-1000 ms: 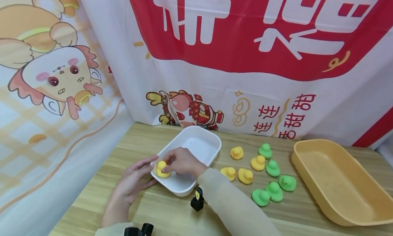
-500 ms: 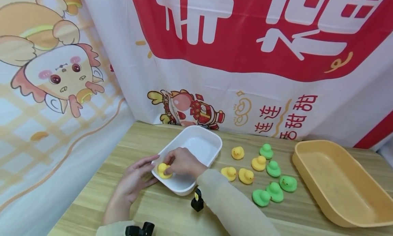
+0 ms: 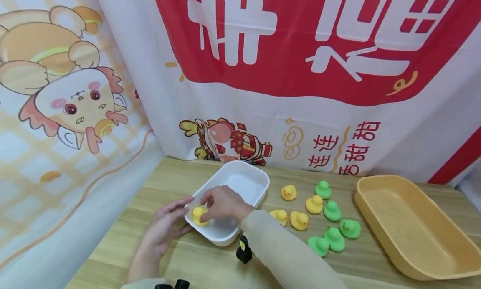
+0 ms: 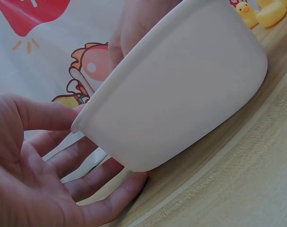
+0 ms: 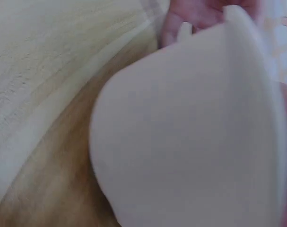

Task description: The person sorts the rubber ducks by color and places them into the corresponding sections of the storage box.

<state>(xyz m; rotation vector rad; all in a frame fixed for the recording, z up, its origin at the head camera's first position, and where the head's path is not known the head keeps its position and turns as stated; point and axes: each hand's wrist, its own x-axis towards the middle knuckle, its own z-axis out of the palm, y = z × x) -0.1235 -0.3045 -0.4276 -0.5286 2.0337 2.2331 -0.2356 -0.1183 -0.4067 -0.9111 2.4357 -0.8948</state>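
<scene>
A white tub (image 3: 244, 182) stands on the wooden table. Inside its near-left end is a yellow duck (image 3: 199, 216), pinched by the thumb and fingers of the right hand (image 3: 223, 203). The left hand (image 3: 161, 228) grips the tub's left end. In the left wrist view, that hand's (image 4: 44, 165) thumb rests at the rim of the tub (image 4: 176, 90) and the other fingers lie against its underside and end wall. The right wrist view is filled by the tub's outer wall (image 5: 181, 127), which hides the duck and most of the right hand.
Right of the tub lie several loose yellow ducks (image 3: 299, 220) and several green ducks (image 3: 334, 239). A larger orange-yellow tub (image 3: 417, 226) stands at the far right. Printed cloths (image 3: 293, 84) hang behind and to the left of the table (image 3: 210, 268).
The head view has tilted slightly, so the scene sits a little lower. Both hands keep nearly the same places at the tub and the duck.
</scene>
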